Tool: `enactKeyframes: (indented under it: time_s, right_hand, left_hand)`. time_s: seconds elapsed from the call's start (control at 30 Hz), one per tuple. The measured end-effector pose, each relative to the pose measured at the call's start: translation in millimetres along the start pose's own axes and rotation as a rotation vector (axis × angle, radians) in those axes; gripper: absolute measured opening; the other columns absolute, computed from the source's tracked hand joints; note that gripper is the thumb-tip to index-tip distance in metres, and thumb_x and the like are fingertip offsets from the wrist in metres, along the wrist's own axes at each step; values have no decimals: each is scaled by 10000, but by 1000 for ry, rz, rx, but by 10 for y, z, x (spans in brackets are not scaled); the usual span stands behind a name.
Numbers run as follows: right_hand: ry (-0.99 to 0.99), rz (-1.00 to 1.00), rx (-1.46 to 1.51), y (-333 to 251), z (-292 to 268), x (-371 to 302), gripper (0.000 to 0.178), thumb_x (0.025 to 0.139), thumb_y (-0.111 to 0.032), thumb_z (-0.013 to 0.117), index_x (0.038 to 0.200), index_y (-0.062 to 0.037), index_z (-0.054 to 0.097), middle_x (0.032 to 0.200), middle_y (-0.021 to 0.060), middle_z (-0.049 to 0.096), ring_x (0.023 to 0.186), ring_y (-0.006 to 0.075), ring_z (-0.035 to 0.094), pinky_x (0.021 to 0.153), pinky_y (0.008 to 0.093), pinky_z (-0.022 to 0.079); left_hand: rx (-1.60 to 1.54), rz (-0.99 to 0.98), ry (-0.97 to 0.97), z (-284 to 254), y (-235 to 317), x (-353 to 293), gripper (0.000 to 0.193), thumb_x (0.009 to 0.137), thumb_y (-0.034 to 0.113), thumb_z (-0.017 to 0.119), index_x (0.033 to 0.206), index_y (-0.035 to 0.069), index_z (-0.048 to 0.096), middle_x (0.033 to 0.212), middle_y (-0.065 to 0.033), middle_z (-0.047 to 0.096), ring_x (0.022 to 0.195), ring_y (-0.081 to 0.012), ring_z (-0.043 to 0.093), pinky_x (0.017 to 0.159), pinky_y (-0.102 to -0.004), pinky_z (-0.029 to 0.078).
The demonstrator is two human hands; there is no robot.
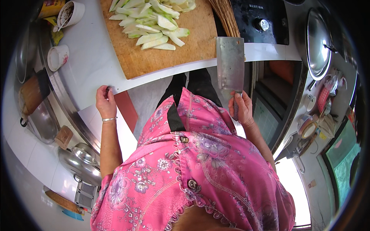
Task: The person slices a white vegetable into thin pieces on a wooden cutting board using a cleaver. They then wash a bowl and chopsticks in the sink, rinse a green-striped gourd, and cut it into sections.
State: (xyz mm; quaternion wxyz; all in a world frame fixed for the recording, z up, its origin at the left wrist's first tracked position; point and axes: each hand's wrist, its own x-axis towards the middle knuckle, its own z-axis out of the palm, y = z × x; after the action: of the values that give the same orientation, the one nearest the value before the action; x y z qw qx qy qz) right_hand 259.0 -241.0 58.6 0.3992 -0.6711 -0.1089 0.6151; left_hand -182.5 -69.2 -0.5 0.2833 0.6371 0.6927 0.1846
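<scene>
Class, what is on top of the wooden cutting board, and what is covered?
A heap of pale-green vegetable slices lies on the wooden cutting board. The wood directly beneath them cannot be seen.

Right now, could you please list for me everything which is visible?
Counter: one, white, in front
Cutting board: one, tan, on the counter
Vegetable pieces: many, pale green, on the board
Straw bundle: one, brown, right of the board
Cooktop: one, black, upper right
Tubs: two, white, upper left
Round metal cookware: several, silver, left and right
Cleaver: one, grey, in the right hand
Blouse: one, pink floral, on the person
Bracelet: one, silver, left wrist
Small things near the rim: too distorted to count
Left hand: one, bare, near the counter's edge, contents unclear
Right hand: one, bare, around the cleaver's handle
</scene>
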Motion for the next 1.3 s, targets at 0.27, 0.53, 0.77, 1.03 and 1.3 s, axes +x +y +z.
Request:
enactKeyframes:
  time_s: [0.27,0.53,0.77,1.03,1.3]
  right_hand:
    - [7,-41,-37,5,115,71,334,972,-315,464,1032,11,504,632,77,546,419,107,463,401,239,369]
    - [5,-6,-130,10,29,111,384,966,-363,466,1002,16,516,619,70,543,427,105,470,397,244,376]
    - [-72,11,-109,11,-14,152,359,967,-336,471,986,19,518,619,67,543,423,104,462,386,246,366]
    - [-253,-1,-103,-17,127,285,284,979,-267,461,985,9,527,634,64,547,436,91,462,405,229,368]
    - [-378,-97,-235,-158,175,49,260,965,-233,489,980,21,539,652,26,564,502,55,496,473,207,404]
  left_hand:
    - [-296,-113,-234,88,634,-145,142,876,81,632,995,7,607,861,-48,654,781,-118,607,715,-247,499]
    - [-494,-179,-470,202,1043,-335,163,901,73,601,1047,2,582,854,-22,606,704,-73,537,631,-214,465]
    - [-809,-352,-536,444,1421,-288,173,914,79,563,1069,2,569,864,-26,563,723,-111,538,652,-252,458]
    - [-1121,-514,-596,736,1654,-163,281,914,90,563,1180,5,541,900,-3,537,769,-101,513,671,-236,435]
    - [-1119,-533,-632,854,1806,-118,345,909,77,562,1243,8,510,1011,-25,567,865,-124,569,822,-263,478]
